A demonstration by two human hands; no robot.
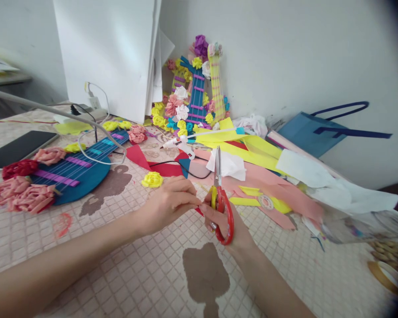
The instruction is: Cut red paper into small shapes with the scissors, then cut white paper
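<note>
My right hand grips red-handled scissors, blades pointing up and away. My left hand is pinched closed beside it, holding a small red piece that shows only between the two hands. A small yellow paper flower lies just beyond my left hand. Both hands hover over the tiled tabletop.
A blue paper guitar with pink and red paper roses lies at left. Decorated paper guitars lean on the wall behind. Yellow, pink and red paper sheets, a glue gun, a phone, a blue bag, cables.
</note>
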